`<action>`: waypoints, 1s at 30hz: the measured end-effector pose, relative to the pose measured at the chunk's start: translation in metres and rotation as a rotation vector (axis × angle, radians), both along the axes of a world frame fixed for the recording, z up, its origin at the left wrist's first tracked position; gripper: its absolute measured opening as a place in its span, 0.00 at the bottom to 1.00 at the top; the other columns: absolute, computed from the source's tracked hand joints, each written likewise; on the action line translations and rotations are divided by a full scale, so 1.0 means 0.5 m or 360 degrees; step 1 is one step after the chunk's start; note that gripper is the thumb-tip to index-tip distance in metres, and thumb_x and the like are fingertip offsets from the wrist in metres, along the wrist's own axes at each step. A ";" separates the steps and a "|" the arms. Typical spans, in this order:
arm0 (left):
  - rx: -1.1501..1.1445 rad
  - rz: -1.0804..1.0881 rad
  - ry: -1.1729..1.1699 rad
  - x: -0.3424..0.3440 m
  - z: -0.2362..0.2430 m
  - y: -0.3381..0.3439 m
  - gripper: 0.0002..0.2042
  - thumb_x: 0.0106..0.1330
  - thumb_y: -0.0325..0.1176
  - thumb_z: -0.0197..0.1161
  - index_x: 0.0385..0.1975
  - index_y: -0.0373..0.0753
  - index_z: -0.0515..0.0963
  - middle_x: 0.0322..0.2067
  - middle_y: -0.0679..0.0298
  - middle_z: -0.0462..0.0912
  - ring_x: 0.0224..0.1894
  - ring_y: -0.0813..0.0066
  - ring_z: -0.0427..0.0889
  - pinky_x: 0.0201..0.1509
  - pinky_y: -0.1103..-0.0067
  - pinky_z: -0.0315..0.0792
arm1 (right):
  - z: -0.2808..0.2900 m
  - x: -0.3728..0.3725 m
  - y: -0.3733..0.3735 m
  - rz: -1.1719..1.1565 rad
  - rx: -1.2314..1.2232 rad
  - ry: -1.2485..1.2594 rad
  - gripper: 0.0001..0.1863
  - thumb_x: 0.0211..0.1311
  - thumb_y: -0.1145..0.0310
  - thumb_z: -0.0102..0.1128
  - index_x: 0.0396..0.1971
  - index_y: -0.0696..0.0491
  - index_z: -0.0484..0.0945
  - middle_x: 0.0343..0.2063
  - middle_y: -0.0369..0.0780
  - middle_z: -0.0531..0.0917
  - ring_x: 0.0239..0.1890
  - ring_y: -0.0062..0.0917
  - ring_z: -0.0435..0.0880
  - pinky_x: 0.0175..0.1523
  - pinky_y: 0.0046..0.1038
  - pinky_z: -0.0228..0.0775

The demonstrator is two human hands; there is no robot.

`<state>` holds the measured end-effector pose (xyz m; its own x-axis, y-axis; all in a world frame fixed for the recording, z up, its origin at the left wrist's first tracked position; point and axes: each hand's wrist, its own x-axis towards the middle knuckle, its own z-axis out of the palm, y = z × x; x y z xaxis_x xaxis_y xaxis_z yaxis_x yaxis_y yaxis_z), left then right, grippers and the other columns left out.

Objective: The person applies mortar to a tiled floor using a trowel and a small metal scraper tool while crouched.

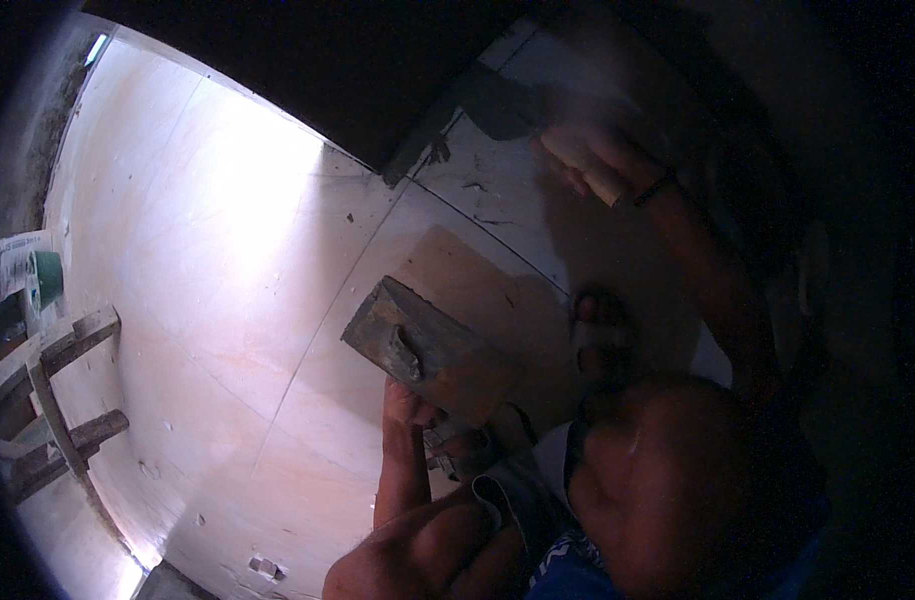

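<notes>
Beneath a flat rectangular mortar board (447, 365), my left hand (409, 405) is closed and supports it from below. A small lump of grey mortar (405, 352) lies on the board's upper face. Farther off to the right, my right hand (617, 158) grips the pale wooden handle (575, 165) of a trowel. The trowel's dark flat blade (492, 108) points left, low over the tiles beside a dark upright surface; deep shadow hides whether it touches anything. Dark smears (439, 152) mark the floor close to the blade.
Pale tiles (207, 330) with thin joints cover the floor, brightly lit at the left. A dark block (267, 70) overhangs the far side. A rough wooden frame (62, 400) stands at the left, near a green item (45, 277). My knees and sandalled feet are close below.
</notes>
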<state>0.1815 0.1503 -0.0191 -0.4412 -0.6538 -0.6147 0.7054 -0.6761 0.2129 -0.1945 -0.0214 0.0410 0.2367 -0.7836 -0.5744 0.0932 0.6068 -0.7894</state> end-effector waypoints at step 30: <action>-0.0518 0.0091 0.0113 -0.047 0.070 -0.101 0.11 0.65 0.31 0.43 0.45 0.35 0.64 0.37 0.54 0.75 0.28 0.66 0.79 0.23 0.75 0.77 | 0.130 0.098 0.272 0.1189 -0.1477 0.1226 0.15 0.39 0.68 0.63 0.27 0.60 0.73 0.25 0.45 0.74 0.28 0.39 0.75 0.35 0.34 0.68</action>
